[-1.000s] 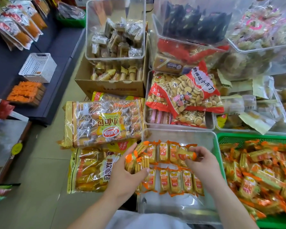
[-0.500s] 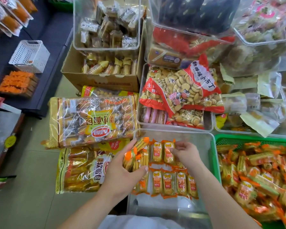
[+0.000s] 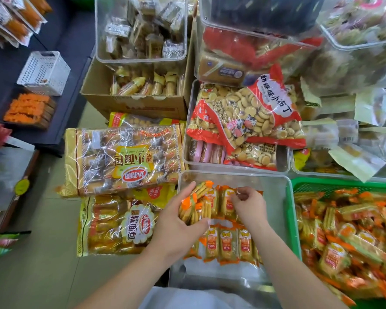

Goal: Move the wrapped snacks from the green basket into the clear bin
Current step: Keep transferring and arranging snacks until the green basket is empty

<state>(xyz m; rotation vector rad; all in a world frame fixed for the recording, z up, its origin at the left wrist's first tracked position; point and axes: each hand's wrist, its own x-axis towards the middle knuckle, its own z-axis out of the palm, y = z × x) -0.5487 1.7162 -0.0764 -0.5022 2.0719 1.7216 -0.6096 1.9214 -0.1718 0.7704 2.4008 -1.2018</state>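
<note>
The clear bin lies in front of me with two rows of orange-and-yellow wrapped snacks laid flat inside. My left hand grips a bundle of several wrapped snacks over the bin's left edge. My right hand hovers over the back row, fingers curled, fingertips on a snack there. The green basket stands to the right of the bin, heaped with the same loose snacks.
Large gold bread bags lie left of the bin on the floor. Behind it sit a tray with a red biscuit bag, a cardboard box and clear tubs of sweets. A white basket rests on a dark shelf at left.
My right hand has moved left along the back row of snacks toward the bundle. My left hand keeps its grip on the bundle. The camera view has shifted closer.
</note>
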